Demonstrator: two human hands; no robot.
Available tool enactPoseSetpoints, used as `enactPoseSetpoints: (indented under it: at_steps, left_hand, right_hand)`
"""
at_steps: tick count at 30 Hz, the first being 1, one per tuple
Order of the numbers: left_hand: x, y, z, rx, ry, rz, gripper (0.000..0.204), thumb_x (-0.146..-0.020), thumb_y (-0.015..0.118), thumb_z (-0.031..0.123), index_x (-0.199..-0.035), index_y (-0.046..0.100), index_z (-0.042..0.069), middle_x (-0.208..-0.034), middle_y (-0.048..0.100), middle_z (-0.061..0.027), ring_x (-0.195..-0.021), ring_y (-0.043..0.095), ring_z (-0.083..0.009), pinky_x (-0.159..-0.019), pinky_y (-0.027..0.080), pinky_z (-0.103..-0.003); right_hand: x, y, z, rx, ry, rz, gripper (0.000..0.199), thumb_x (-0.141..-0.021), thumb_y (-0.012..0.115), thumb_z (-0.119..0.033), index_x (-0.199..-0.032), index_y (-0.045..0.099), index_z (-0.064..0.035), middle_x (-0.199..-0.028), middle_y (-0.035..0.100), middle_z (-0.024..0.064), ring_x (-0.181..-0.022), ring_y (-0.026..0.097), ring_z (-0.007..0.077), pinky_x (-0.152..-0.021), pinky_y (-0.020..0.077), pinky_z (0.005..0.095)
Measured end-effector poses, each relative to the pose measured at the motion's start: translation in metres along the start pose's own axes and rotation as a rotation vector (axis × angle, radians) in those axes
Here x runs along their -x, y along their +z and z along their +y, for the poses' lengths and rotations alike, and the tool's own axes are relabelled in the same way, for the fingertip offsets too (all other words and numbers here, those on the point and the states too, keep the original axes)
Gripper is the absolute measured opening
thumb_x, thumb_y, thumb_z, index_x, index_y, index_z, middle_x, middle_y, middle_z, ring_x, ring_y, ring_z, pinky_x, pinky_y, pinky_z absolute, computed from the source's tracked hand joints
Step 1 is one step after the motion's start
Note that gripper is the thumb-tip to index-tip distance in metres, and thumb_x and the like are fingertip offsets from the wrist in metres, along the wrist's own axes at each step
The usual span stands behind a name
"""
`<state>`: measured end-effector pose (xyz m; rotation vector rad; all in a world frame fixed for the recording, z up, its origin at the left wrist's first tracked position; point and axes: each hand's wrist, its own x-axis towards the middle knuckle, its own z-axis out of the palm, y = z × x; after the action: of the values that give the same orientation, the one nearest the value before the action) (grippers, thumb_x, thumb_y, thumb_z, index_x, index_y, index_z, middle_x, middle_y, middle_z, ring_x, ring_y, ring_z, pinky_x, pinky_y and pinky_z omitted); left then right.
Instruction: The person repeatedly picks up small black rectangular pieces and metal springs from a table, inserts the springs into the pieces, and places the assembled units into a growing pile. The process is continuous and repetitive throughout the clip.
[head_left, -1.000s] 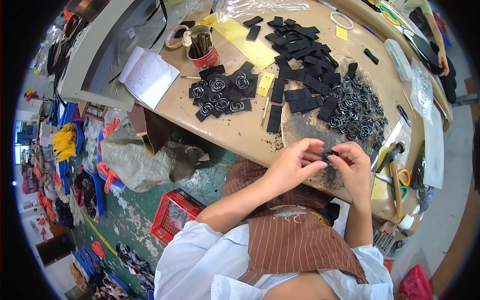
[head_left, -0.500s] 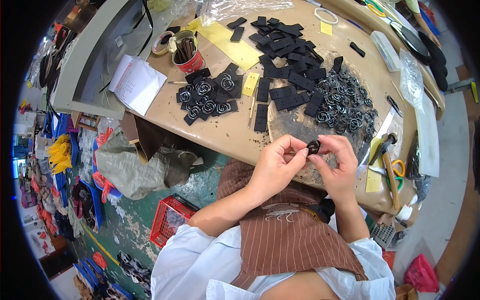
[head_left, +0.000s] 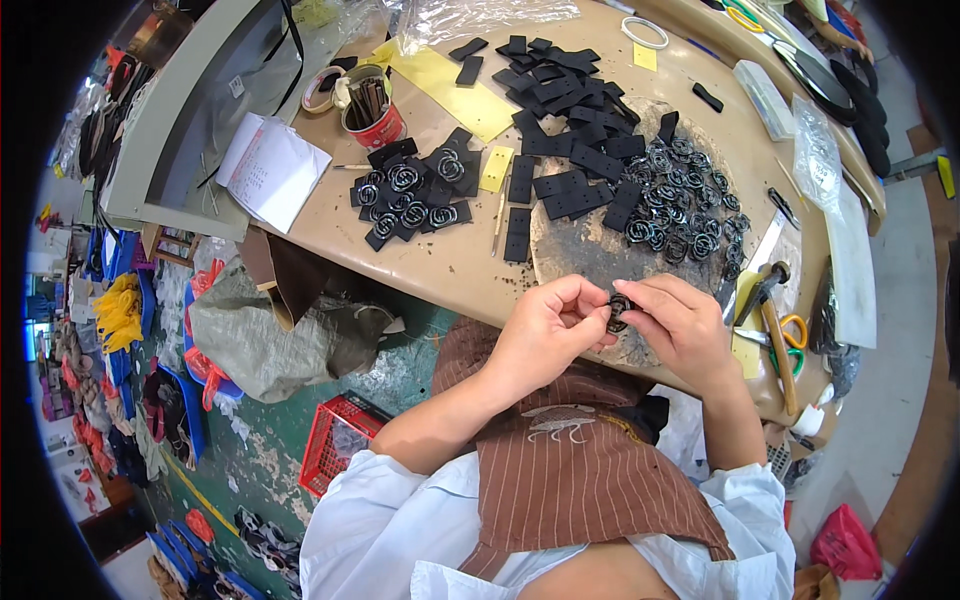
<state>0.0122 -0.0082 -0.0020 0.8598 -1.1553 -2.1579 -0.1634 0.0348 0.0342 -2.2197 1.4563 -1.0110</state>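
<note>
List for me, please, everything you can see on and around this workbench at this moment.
workbench: one, tan, curved, across the upper picture
flat strips: many, black, heaped at the bench's middle and far side
metal rings: many, dark, piled at the right on a worn round patch
strips with rings fitted: a cluster, black with pale rings, left of middle
tin of tools: one, red, far left
open booklet: one, white, left edge of the bench
yellow sheet: one, far side
hammer: one, dark-headed, right edge
scissors: one pair, orange-handled, right edge
crate: one, red, on the floor
small ring piece: one, dark, pinched between both hands
left hand: fingertips on the piece
right hand: fingertips on the piece
</note>
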Motion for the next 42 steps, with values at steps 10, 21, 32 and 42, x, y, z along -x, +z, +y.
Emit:
enactPoseSetpoints:
  at_steps: [10,21,32,42]
  left_hand:
    - [0.0,-0.003,-0.006,0.031,-0.008,-0.042,0.007,-0.086,0.056,0.006,-0.085,0.053,0.0,-0.079,0.06,-0.0035,-0.07,0.063,-0.0106,-0.062,0.053,-0.022]
    - [-0.002,-0.017,0.006,-0.068,-0.241,-0.357,0.008,-0.084,0.059,0.008,-0.086,0.056,0.0,-0.076,0.061,-0.0036,-0.066,0.065,-0.013,-0.058,0.053,-0.022]
    - [-0.007,-0.022,0.005,0.032,-0.287,-0.353,0.009,-0.083,0.06,0.008,-0.086,0.058,0.0,-0.077,0.062,-0.0043,-0.063,0.062,-0.0104,-0.058,0.053,-0.021]
    - [-0.004,-0.018,0.003,-0.092,-0.158,-0.3,0.012,-0.084,0.06,0.009,-0.091,0.059,-0.001,-0.078,0.062,-0.0043,-0.067,0.061,-0.0087,-0.061,0.051,-0.021]
  right_hand:
    - [0.002,-0.002,-0.006,0.035,0.063,-0.067,0.028,-0.071,0.065,0.0,-0.1,0.062,-0.001,-0.082,0.062,0.0119,-0.065,0.062,0.0265,-0.057,0.0518,0.0324]
    - [-0.011,-0.032,0.006,-0.184,-0.054,-0.538,0.03,-0.069,0.065,-0.004,-0.1,0.064,-0.0042,-0.072,0.061,0.0095,-0.061,0.06,0.0256,-0.054,0.0489,0.0335]
    - [-0.001,-0.016,0.019,-0.33,-0.047,-0.334,0.031,-0.068,0.076,-0.015,-0.097,0.066,-0.0083,-0.074,0.062,0.0062,-0.061,0.061,0.0206,-0.054,0.0483,0.0292]
    - [0.01,-0.005,0.019,-0.431,0.044,-0.192,0.018,-0.064,0.078,-0.011,-0.079,0.069,-0.0062,-0.069,0.061,0.004,-0.061,0.059,0.0157,-0.052,0.0448,0.0259]
